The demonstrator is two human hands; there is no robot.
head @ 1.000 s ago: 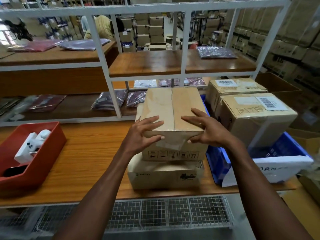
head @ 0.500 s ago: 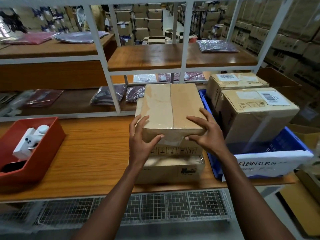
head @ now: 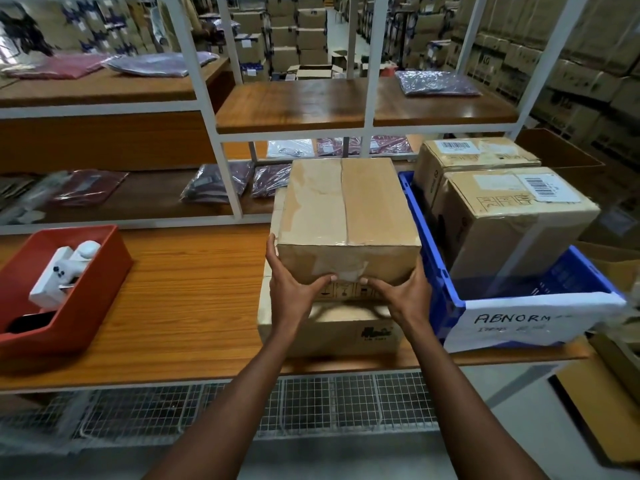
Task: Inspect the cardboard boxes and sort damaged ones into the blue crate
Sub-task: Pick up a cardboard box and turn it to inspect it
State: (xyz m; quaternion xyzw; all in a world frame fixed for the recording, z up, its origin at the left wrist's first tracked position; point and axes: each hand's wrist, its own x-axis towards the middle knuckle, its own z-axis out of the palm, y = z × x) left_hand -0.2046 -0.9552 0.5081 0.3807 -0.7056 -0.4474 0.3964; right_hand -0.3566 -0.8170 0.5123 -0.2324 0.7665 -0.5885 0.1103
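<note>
Top box (head: 346, 216): centre of frame, stacked on a lower box (head: 325, 327) on the bench (head: 180, 292), just left of the blue crate (head: 429, 258).

Grip: left hand (head: 294, 289) and right hand (head: 401, 292) clamped on the two near bottom corners; fingers (head: 272, 247) of the left wrapped up the left side, thumbs pressed to the front face. Both hands grasping the box, neither released.

Orientation: taped seam up, running from near edge toward the shelving at top of frame. Long axis probably along that seam, though wide-angle distortion makes this uncertain. Top tilted slightly toward the viewer.

Condition: tape wrinkled and peeling at the near edge; surface scuffed.

Risks:
- Corner-only hold, low and near; possible tipping away or slipping if lifted without support under the far end.
- Crate already holding two boxes (head: 509, 216); little free room, so jamming on the rim or on those boxes likely if swung right.
- Lower box possibly dragged off the bench edge if the top one is slid, not lifted.
- Loose tape giving way under thumb pressure.
</note>
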